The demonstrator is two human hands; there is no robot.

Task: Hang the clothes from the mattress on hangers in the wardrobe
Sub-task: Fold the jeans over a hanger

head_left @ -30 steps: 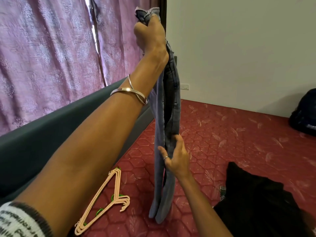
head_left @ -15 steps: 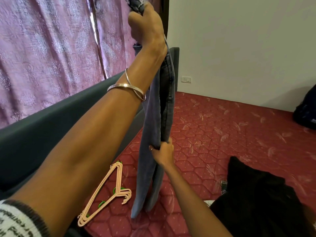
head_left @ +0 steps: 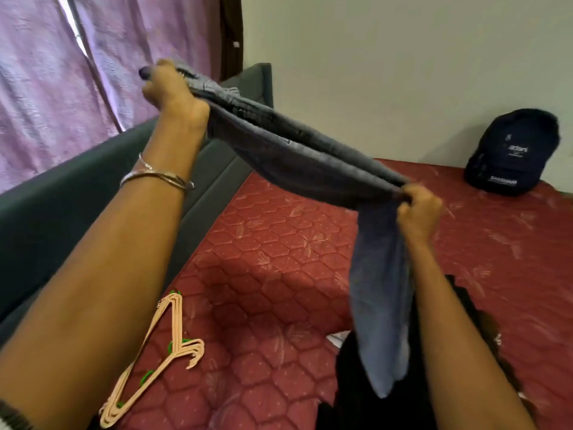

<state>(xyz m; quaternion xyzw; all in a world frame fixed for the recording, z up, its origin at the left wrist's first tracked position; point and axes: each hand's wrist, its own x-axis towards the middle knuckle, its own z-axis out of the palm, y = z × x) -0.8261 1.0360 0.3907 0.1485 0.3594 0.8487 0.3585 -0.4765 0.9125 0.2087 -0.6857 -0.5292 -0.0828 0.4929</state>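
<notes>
Jeans [head_left: 297, 159] stretched between our hands above the mattress [head_left: 279, 259]: our left hand [head_left: 173, 91] gripped one end high, our right hand [head_left: 418, 212] pinched them partway along, the rest dangling over black clothes [head_left: 403, 405]. We judged this hold was to fold them for draping over a hanger. Hangers [head_left: 161, 352] lay stacked near our left arm.

Red mattress [head_left: 279, 243] under hangers [head_left: 155, 358], black clothes [head_left: 350, 398], backpack [head_left: 511, 153].
</notes>
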